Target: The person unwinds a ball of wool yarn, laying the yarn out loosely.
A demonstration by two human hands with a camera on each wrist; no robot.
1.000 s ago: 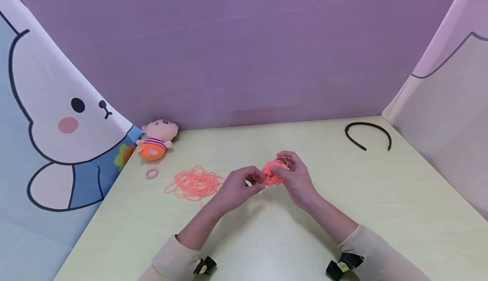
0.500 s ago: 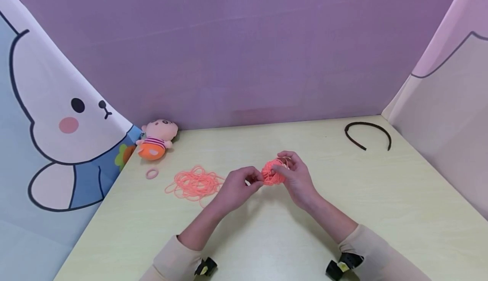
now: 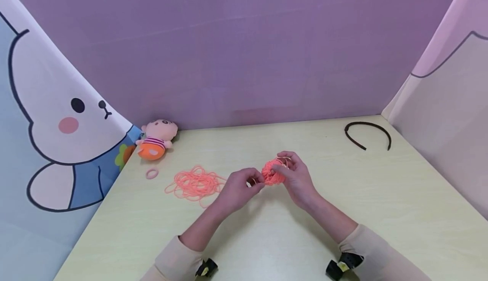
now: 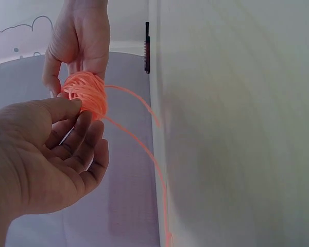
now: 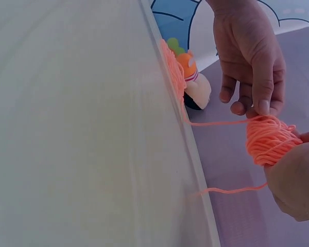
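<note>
Nearest me, two smooth beige cloth sleeves [image 3: 177,260] are ending above the wrists, a small black wrist camera [image 3: 207,267] showing beneath each. Ahead of them the bare hands are meeting just above the pale, faintly grained desk [image 3: 381,213]. The right hand [image 3: 300,184] is gripping a rounded coral-orange yarn ball [image 3: 272,172], its thumb lying across the wound strands and its fingers curling behind. The left hand [image 3: 237,190] is keeping a narrow gap, thumb and fingertips pinching a coral strand [image 5: 216,123] right against the ball's side, the other fingers bending loosely. The ball is looking soft and uneven, its turns crossing at many angles. That pinched strand is running down to a flat, tangled coral yarn heap [image 3: 196,184], which is spreading in loose loops on the desk beside the left forearm. Another strand [image 4: 131,93] is trailing out of the ball.

Farther off, a small smooth pink ring [image 3: 151,173] is lying flat near a pink-headed toy with a striped top and rounded orange bottom [image 3: 157,140]. Over on the right, a thin, dark, open-ended arched band [image 3: 367,124] is lying apart. Behind everything, a lightly creased purple cloth [image 3: 244,52] is hanging.
</note>
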